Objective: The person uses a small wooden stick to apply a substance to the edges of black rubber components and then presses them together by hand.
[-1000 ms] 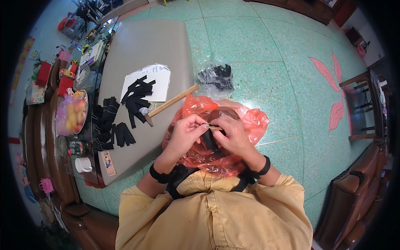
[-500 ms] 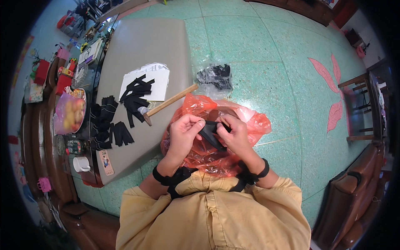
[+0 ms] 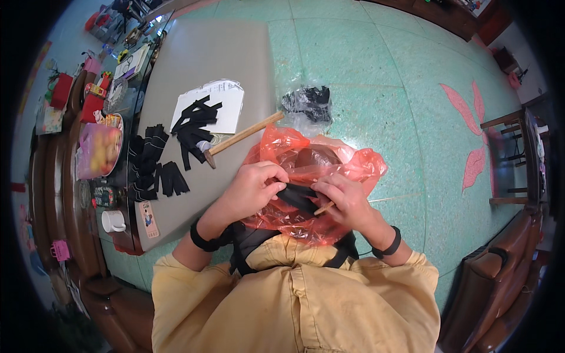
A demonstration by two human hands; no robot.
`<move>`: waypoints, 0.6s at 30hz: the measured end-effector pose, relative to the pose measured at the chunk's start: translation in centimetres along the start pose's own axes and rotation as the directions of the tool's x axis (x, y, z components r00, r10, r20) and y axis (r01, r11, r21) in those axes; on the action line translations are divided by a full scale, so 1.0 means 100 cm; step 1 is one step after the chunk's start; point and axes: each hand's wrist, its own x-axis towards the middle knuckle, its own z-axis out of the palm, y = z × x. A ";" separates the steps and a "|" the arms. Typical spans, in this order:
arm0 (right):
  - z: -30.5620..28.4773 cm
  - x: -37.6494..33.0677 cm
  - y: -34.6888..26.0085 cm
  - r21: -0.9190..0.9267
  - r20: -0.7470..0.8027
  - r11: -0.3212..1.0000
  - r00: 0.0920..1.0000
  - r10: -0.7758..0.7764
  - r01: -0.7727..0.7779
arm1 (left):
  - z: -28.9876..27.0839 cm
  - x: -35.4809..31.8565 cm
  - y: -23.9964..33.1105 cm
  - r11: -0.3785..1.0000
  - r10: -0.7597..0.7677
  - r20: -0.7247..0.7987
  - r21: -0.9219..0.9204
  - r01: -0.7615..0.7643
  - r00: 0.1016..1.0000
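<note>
My left hand (image 3: 253,189) and my right hand (image 3: 346,200) meet over an orange plastic bag (image 3: 329,167) that lies on my lap. Between them they grip a short black strap piece (image 3: 297,197). The right hand also holds a thin wooden stick (image 3: 323,208) that pokes out under its fingers. Both wrists carry black bands. A dark round thing inside the bag (image 3: 309,159) shows through the plastic; I cannot tell what it is.
A grey table (image 3: 206,65) to my left bears a wooden-handled hammer (image 3: 241,138), a white paper (image 3: 220,103) with black strips (image 3: 191,126), and more strips (image 3: 156,162) at its edge. A clear bag of black pieces (image 3: 306,103) lies on the green floor. Chairs stand right.
My hands have shifted slightly lower and closer to my body over the orange bag, still working the black strap piece. The things on the table have not moved.
</note>
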 end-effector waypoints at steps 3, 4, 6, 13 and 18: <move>-0.004 -0.003 -0.004 -0.107 -0.013 0.983 0.988 -0.154 0.152 | -0.005 -0.005 0.003 0.997 0.083 0.082 -0.007 -0.083 0.993; -0.008 -0.003 -0.007 -0.155 -0.004 0.963 0.975 -0.223 0.220 | -0.007 -0.005 0.008 0.997 0.079 0.083 -0.006 -0.079 0.993; -0.011 -0.004 -0.008 -0.197 -0.016 0.945 0.963 -0.270 0.262 | -0.010 -0.004 0.018 0.998 0.008 0.174 0.058 -0.018 0.985; -0.010 -0.003 -0.014 -0.284 -0.032 0.895 0.930 -0.367 0.344 | -0.006 -0.007 0.015 0.929 0.301 0.156 0.177 -0.326 0.941; -0.007 -0.007 -0.011 -0.282 -0.085 0.916 0.943 -0.321 0.286 | 0.008 -0.015 0.024 0.928 0.257 0.076 0.258 -0.268 0.963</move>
